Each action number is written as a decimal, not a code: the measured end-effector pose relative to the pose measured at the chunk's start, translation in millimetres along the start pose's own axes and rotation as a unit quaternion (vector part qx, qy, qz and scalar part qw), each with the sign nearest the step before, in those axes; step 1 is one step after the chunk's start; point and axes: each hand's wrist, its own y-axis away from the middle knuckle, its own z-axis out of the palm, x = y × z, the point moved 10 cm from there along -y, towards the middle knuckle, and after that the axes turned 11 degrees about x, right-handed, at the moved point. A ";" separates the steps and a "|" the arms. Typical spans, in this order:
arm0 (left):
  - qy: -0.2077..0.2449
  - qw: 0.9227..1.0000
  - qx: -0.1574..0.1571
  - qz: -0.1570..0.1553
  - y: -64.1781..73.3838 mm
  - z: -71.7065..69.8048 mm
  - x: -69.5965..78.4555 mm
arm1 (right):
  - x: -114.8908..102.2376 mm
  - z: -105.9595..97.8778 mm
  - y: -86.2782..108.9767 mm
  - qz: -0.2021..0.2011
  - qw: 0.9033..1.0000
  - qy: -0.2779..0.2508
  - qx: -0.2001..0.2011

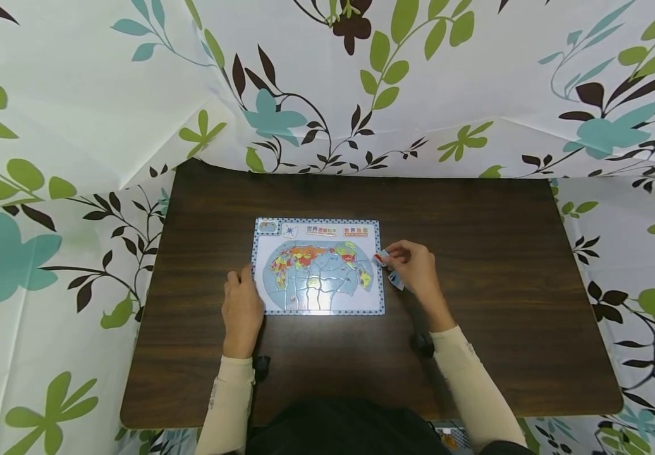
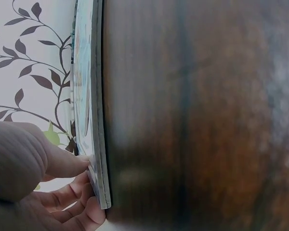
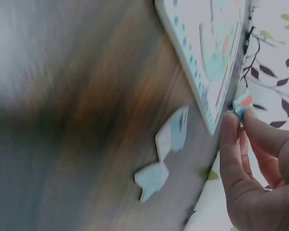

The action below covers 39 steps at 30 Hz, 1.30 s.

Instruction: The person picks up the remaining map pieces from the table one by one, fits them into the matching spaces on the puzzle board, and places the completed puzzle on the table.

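A world-map jigsaw puzzle board (image 1: 367, 303) with a dotted blue border lies flat on the table, most of its oval map filled with pieces. My left hand (image 1: 242, 313) holds the board's left edge; in the left wrist view its thumb (image 2: 70, 163) touches the top edge and the other fingers curl against the side. Just off the board's right edge, my right hand (image 1: 416, 268) pinches a small blue-and-red puzzle piece (image 3: 243, 102) between thumb and fingers. Loose puzzle pieces (image 3: 152, 178) lie on the table below that hand, partly hidden by it in the head view.
The dark wood table (image 1: 475, 227) extends on all sides of the board. Behind and beside it hangs a white leaf-patterned cloth (image 1: 327, 69). A small black object (image 1: 261, 368) is at the left wrist, and another dark one (image 1: 422, 344) near the right wrist.
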 end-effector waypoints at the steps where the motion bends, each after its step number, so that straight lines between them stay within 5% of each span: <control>1: -0.001 1.000 -0.002 -0.002 -0.1 0.2 -0.3 | -0.9 3.2 3.5 0.003 1.000 -0.005 -0.009; 9: 0.000 1.000 -0.002 -0.001 -1.7 0.4 0.4 | -1.7 30.9 28.9 0.031 0.995 -0.035 -0.083; 21: -0.002 1.000 0.002 -0.002 -1.8 -0.5 -0.3 | -10.0 43.5 52.9 -0.002 0.993 0.032 -0.115; 27: -0.002 1.000 0.003 0.003 -1.9 -0.1 0.4 | -12.5 42.6 61.6 -0.018 0.992 0.071 -0.102; 35: -0.005 1.000 0.003 0.000 -2.1 -0.4 0.6 | -28.4 38.4 72.8 -0.135 0.981 0.134 -0.041; 39: -0.003 1.000 0.001 -0.002 -1.7 0.6 0.1 | -29.3 38.9 78.7 -0.162 0.977 0.138 -0.023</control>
